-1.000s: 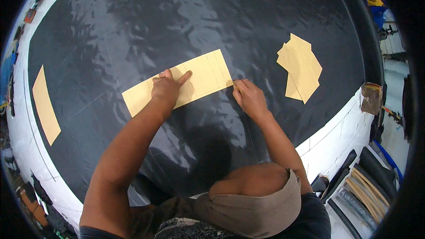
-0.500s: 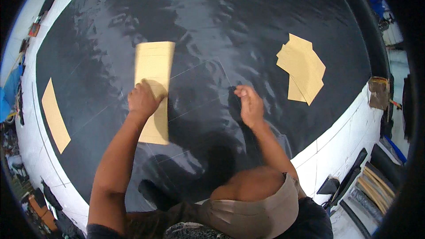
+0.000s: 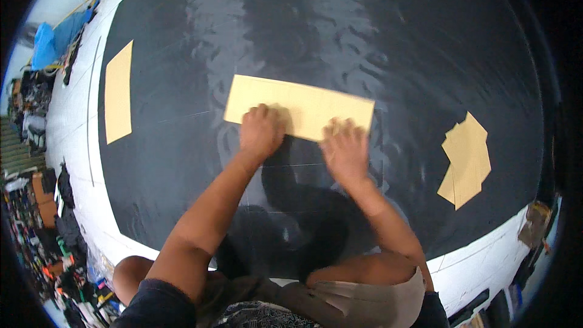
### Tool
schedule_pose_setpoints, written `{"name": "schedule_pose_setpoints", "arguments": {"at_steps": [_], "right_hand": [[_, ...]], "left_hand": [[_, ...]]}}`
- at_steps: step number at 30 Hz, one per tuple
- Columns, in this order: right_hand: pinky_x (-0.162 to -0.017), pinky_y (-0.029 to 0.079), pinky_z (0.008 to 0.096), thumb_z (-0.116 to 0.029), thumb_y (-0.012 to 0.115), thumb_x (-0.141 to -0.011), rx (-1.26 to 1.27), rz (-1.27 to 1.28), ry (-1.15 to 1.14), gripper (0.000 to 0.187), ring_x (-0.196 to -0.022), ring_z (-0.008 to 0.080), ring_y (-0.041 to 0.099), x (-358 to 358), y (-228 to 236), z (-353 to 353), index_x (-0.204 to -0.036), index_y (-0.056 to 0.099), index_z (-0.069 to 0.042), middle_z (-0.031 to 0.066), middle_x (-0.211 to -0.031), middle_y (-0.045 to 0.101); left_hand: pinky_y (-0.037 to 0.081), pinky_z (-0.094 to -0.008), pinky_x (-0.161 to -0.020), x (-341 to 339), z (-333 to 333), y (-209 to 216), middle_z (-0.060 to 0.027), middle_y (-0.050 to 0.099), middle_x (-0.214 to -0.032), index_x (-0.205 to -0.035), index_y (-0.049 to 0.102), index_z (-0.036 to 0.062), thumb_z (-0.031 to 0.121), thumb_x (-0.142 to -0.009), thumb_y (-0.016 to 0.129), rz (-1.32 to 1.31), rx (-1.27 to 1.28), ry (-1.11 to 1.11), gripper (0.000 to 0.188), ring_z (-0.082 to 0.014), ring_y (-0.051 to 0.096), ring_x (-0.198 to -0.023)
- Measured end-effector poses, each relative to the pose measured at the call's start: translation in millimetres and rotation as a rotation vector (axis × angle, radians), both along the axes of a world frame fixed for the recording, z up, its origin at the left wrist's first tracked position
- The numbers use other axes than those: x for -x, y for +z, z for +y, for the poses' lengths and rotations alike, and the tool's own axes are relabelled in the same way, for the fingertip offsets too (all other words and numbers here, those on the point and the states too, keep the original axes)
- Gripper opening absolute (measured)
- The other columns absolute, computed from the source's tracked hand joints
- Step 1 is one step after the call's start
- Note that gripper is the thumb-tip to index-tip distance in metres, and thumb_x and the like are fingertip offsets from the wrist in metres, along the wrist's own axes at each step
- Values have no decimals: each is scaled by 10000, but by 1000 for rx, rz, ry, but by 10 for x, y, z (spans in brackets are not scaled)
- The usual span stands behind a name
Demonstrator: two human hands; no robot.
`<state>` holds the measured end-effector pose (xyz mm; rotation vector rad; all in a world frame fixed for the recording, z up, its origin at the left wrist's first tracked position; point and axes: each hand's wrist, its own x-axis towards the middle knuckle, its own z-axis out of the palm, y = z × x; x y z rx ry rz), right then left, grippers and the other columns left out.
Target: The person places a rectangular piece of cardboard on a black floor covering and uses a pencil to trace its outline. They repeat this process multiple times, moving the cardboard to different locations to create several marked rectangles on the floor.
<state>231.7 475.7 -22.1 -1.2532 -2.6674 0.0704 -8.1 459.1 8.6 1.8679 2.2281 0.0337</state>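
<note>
A rectangular tan cardboard piece (image 3: 310,104) lies crosswise over the black sheet (image 3: 176,152), slightly tilted with its right end nearer me. My left hand (image 3: 262,132) is at its near edge, left of the middle, fingers bent and closed over the card. Close to the right end, my right hand (image 3: 347,150) rests its spread fingers on the same near edge; they are a little blurred. The undersides of both hands are hidden.
Several overlapping tan cardboard pieces (image 3: 470,161) lie on the sheet at the right. Another single cardboard piece (image 3: 119,94) is at the far left. White floor (image 3: 91,206) borders the sheet, with mixed clutter (image 3: 51,255) beyond it at the left.
The cardboard piece has turned from lengthwise to crosswise and moved right. My right hand has come down from the air onto its edge. The view has shifted too.
</note>
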Motion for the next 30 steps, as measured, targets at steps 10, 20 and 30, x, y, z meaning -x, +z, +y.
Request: {"name": "schedule_pose_setpoints", "arguments": {"at_steps": [10,20,30], "right_hand": [[-1168,324,512,-256,614,-992,60,90,-180,385,-1440,391,397,-2,-137,820,-1355,607,-126,149,-1512,506],[-1176,260,510,-317,555,-1027,49,41,-245,376,-1455,356,377,18,-234,657,-1377,602,-185,100,-1550,480],[-1177,245,502,-315,540,-1038,35,21,-207,384,-1459,353,375,-10,-269,678,-1398,590,-190,106,-1553,481]], "left_hand": [[292,-557,-1200,-171,-118,-419,-241,432,-1482,-1420,540,94,299,-959,649,-238,-330,19,516,-440,375,-1429],[313,-595,-1174,27,-53,-577,-226,471,-1474,-1324,610,89,200,-948,664,-309,-458,72,396,-455,419,-1411],[280,-603,-1191,1,-58,-578,-206,468,-1480,-1318,615,91,215,-952,653,-348,-436,139,389,-424,397,-1433]]}}
